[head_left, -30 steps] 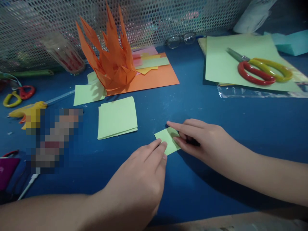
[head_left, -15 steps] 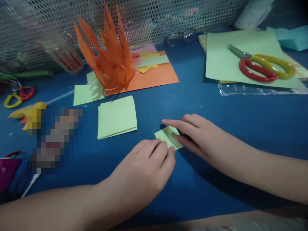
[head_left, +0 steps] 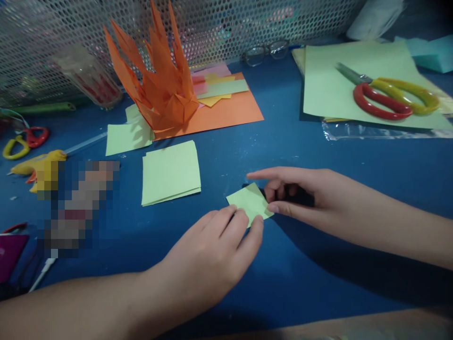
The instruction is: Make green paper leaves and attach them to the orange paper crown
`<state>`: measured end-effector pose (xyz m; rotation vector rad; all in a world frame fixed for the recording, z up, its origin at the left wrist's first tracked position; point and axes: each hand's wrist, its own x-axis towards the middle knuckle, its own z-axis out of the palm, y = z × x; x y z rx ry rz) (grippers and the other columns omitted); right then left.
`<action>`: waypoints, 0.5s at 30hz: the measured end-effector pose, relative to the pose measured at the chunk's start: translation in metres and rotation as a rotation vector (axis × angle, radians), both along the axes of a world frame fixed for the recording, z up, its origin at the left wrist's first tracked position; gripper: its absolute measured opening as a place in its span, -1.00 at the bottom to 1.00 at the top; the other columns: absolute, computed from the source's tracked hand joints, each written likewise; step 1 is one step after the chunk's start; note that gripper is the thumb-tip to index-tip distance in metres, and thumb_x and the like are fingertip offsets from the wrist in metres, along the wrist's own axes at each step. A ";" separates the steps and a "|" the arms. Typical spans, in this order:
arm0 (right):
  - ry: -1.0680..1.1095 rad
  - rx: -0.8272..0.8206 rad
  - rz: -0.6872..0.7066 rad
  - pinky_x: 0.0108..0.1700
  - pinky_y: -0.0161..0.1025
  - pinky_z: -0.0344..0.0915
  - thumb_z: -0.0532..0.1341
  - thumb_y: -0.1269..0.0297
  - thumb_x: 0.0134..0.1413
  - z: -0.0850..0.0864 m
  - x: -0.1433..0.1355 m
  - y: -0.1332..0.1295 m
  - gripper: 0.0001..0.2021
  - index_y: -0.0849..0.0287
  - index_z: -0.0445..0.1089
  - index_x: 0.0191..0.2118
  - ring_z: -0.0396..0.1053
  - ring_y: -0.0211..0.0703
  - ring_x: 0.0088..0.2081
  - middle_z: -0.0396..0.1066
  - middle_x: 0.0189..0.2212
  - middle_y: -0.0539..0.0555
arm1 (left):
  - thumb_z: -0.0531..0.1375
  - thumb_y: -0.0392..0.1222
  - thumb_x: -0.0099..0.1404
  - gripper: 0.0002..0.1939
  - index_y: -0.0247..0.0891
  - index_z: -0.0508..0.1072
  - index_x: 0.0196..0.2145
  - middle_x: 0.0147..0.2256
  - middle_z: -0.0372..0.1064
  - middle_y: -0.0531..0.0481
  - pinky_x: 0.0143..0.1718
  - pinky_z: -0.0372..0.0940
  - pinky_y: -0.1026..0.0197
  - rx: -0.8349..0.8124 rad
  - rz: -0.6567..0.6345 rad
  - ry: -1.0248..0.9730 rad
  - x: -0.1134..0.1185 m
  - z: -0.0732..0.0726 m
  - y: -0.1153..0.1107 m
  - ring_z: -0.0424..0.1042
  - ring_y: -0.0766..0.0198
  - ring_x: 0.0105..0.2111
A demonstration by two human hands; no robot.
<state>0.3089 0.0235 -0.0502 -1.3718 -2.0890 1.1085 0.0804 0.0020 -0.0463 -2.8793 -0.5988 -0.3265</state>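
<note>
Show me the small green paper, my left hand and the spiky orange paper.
Small green paper (head_left: 253, 199): head view, its upper face.
Left hand (head_left: 215, 248): head view, its back.
Spiky orange paper (head_left: 163, 97): head view, folded middle.

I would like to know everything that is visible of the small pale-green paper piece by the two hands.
The small pale-green paper piece looks plain, matte and four-sided, with straight edges. It lies on the blue table, one corner pointing away from the person. The left hand has fingers over its near-left side, hiding part. The right hand has its thumb at the right corner, apparently touching. Any folded layers cannot be told.
</note>
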 end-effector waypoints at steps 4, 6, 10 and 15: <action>-0.029 -0.013 0.005 -0.35 -0.29 0.36 0.20 0.19 0.17 0.003 0.002 -0.002 -0.54 0.08 0.38 0.19 0.43 -0.24 -0.40 0.52 -0.37 -0.03 | -0.06 -0.44 0.42 -0.64 -0.46 0.46 0.01 -0.21 0.57 -0.23 -0.26 0.50 0.13 0.020 0.002 0.008 -0.001 0.000 -0.001 0.58 0.07 -0.22; -0.059 0.003 0.015 -0.38 -0.31 0.34 0.19 0.20 0.18 0.004 0.002 -0.003 -0.53 0.09 0.37 0.20 0.43 -0.27 -0.42 0.52 -0.39 -0.04 | -0.09 -0.45 0.43 -0.62 -0.45 0.45 0.02 -0.19 0.57 -0.22 -0.25 0.49 0.13 0.019 0.004 0.016 -0.001 0.000 -0.001 0.58 0.07 -0.20; -0.104 0.106 0.006 -0.49 -0.37 0.27 0.13 0.30 0.18 0.005 -0.002 -0.009 -0.51 0.12 0.33 0.23 0.37 -0.32 -0.52 0.49 -0.45 -0.07 | -0.12 -0.46 0.42 -0.58 -0.47 0.42 0.06 -0.17 0.56 -0.21 -0.24 0.48 0.12 -0.017 0.000 0.034 -0.001 0.002 -0.001 0.56 0.06 -0.18; -0.137 0.218 -0.055 -0.55 -0.39 0.20 0.14 0.34 0.09 0.003 -0.008 -0.014 -0.45 0.21 0.29 0.24 0.25 -0.34 -0.60 0.42 -0.53 -0.10 | -0.12 -0.46 0.40 -0.56 -0.50 0.39 0.10 -0.19 0.53 -0.21 -0.26 0.47 0.09 -0.062 -0.008 0.065 0.000 0.003 0.000 0.54 0.03 -0.21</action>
